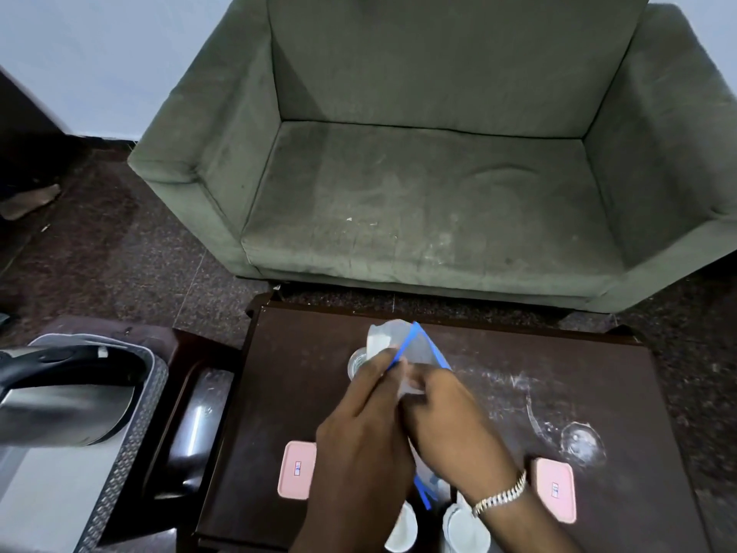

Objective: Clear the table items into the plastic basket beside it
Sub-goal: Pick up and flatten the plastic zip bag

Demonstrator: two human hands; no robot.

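low in the frame, both hands meet over the dark wooden table [303,377]: the left hand [359,441] and the right hand [450,429] together grip a clear container with a blue rim [414,349], tilted above the tabletop. a bracelet [500,494] circles the right wrist. 2 pink lids [297,469] lie flat, 1 at each side of the arms (well apart). a clear glass [582,443] sits at lower right. the grey plastic basket [131,437], lower left, holds a kettle [60,397]. a green sofa [434,193] fills the upper frame.
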